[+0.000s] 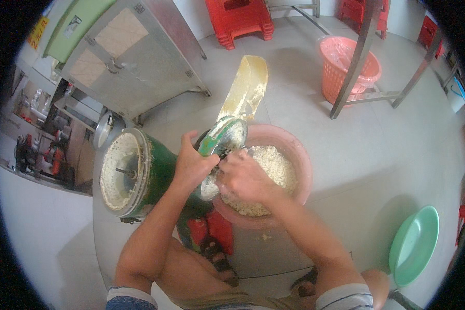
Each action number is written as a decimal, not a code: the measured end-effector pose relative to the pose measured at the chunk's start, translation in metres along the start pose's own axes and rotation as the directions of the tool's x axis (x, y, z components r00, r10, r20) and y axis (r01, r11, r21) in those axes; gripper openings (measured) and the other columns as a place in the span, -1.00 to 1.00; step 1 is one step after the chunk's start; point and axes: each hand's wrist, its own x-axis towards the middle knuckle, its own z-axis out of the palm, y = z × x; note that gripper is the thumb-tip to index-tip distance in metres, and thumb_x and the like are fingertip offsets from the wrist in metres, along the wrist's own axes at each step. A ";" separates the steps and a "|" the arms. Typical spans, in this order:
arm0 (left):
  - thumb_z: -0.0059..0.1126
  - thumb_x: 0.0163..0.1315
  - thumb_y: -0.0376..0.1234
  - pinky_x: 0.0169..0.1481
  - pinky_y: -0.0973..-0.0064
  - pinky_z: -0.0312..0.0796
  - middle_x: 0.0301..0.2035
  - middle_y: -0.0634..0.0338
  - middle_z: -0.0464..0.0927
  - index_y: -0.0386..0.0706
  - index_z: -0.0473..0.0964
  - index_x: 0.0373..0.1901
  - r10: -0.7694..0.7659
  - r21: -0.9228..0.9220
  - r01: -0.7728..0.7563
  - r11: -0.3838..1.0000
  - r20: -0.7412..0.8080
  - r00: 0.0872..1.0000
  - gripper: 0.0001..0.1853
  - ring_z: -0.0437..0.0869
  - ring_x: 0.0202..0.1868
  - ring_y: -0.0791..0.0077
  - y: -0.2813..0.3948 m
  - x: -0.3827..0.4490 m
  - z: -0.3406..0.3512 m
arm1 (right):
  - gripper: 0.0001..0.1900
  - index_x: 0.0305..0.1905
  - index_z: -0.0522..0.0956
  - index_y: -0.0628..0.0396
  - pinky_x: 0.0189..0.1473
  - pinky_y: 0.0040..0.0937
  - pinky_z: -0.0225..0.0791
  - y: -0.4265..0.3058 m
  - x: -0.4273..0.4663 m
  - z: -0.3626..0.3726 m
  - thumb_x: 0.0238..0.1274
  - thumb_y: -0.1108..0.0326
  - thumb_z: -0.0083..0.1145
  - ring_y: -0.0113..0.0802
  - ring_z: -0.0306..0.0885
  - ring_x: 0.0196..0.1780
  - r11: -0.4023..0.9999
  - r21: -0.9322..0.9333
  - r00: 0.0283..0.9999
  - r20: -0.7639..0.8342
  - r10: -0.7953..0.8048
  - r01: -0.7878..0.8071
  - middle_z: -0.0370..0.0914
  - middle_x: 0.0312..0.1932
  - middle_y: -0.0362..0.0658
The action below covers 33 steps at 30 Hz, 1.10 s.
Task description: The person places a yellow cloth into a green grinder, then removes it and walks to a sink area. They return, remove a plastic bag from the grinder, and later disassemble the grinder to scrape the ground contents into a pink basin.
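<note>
My left hand (193, 164) grips the edge of a round green machine cover (213, 141), thumb across its rim. The cover is tilted, and pale, wet crumbs coat its inner face. From its far end sticks out a yellowish translucent chute (246, 87), smeared with the same stuff. My right hand (242, 174) is curled against the cover's inside near its middle; its fingers are blurred, and whether they hold something is unclear. Below lies a pink basin (304, 170) with a pale crumbly mass (277, 166). To the left is a green grinder-like machine (159, 174), its drum opening caked with residue around a metal shaft.
A metal cabinet (147, 69) stands at the upper left. Red stacked stools (244, 23) are at the back. A pink basket (333, 79) with a plastic liner sits behind a metal table leg (350, 77). At the right, a green basin (414, 246) leans on its side.
</note>
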 end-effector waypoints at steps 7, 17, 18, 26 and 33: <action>0.37 -0.10 -0.34 0.11 0.33 0.50 -0.02 -0.16 0.57 -0.39 0.24 0.36 -0.025 -0.167 0.033 0.985 0.047 0.999 -0.11 0.66 -0.03 0.18 0.005 -0.009 -0.011 | -0.63 -0.18 0.69 0.19 0.14 -0.14 0.38 0.040 -0.008 0.011 0.43 0.08 0.06 -0.10 0.58 0.07 0.492 0.647 0.717 0.122 0.686 -0.582 0.68 -0.11 -0.04; 0.32 -0.02 -0.40 0.07 0.36 0.51 -0.03 -0.05 0.57 -0.39 0.30 0.30 -0.193 -0.525 0.177 0.833 0.024 0.981 -0.23 0.67 -0.08 0.26 0.012 -0.009 -0.009 | -0.10 0.18 0.52 0.22 -0.41 -0.33 0.47 -0.018 -0.041 0.043 0.43 -0.52 -0.32 -0.26 0.65 -0.34 -0.858 0.485 0.540 0.683 0.492 0.168 0.68 -0.18 -0.04; 0.31 -0.02 -0.40 0.07 0.37 0.50 -0.04 -0.05 0.57 -0.38 0.30 0.30 -0.199 -0.539 0.176 0.823 0.017 0.980 -0.24 0.66 -0.08 0.26 0.011 -0.006 -0.008 | -0.14 0.07 0.55 0.22 -0.43 -0.33 0.47 -0.028 -0.035 0.037 0.43 -0.51 -0.27 -0.27 0.65 -0.37 -0.900 0.413 0.525 0.740 0.421 0.139 0.67 -0.26 -0.05; 0.31 -0.06 -0.38 0.05 0.36 0.51 -0.05 -0.04 0.59 -0.35 0.35 0.27 -0.140 -0.355 0.099 0.930 -0.092 0.986 -0.25 0.66 -0.07 0.27 -0.001 -0.003 -0.012 | -0.52 -0.35 0.63 0.14 -0.48 -0.41 0.45 0.013 -0.032 -0.007 0.51 -0.07 0.09 -0.35 0.56 -0.55 -0.219 0.767 0.406 0.531 0.744 -0.602 0.57 -0.56 -0.16; 0.28 -0.10 -0.37 0.04 0.33 0.52 -0.06 -0.01 0.62 -0.35 0.41 0.27 -0.268 -0.369 0.292 0.882 0.115 0.956 -0.25 0.67 -0.09 0.26 0.020 -0.013 -0.042 | -0.59 0.21 0.56 0.04 0.02 -0.17 0.57 0.024 -0.081 0.017 0.25 0.39 0.21 0.02 0.64 0.07 0.651 0.067 0.642 0.273 0.717 -0.756 0.57 0.15 -0.01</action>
